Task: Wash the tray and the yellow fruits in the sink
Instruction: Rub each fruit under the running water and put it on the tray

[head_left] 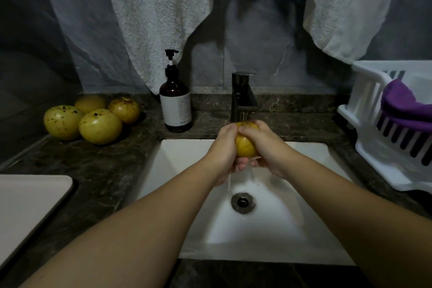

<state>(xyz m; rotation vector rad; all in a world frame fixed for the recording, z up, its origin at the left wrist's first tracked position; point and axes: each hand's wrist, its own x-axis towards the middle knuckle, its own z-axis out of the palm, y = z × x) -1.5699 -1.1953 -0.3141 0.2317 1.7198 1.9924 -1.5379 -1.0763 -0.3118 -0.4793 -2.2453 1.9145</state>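
Note:
Both my hands hold one yellow fruit (245,145) under the dark tap (243,98), over the white sink (187,170). My left hand (223,149) wraps its left side and my right hand (266,147) wraps its right side. Water runs off the fruit toward the drain (242,202). Several more yellow fruits (92,119), spotted brown, lie on the dark counter at the left. A pale tray (28,203) lies on the counter at the near left, partly cut off by the frame.
A brown soap pump bottle (175,103) stands left of the tap. A white dish rack (395,147) with a purple cloth (406,105) sits on the right. White towels (163,18) hang on the grey wall behind.

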